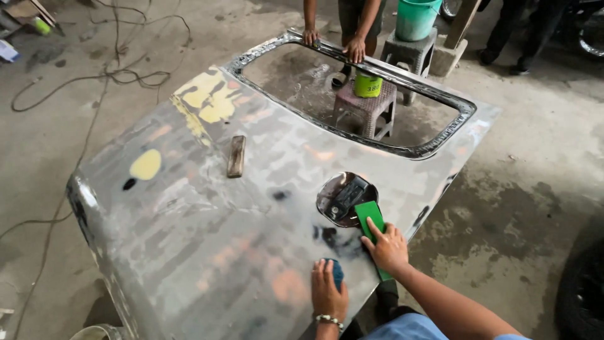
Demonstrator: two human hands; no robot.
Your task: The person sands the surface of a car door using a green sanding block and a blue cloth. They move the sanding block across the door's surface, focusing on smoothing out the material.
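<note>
Flanking round panel opening (345,198), hands, wooden block (236,156) nearby

A stained grey concrete floor (541,145) carries tangled black cables (119,75), two grey woven plastic stools (368,107) and a teal plastic bucket (415,19) in dim daylight.

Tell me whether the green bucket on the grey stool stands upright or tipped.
Upright: the green bucket stands with its rim level on the grey stool. Its contents cannot be seen.
</note>
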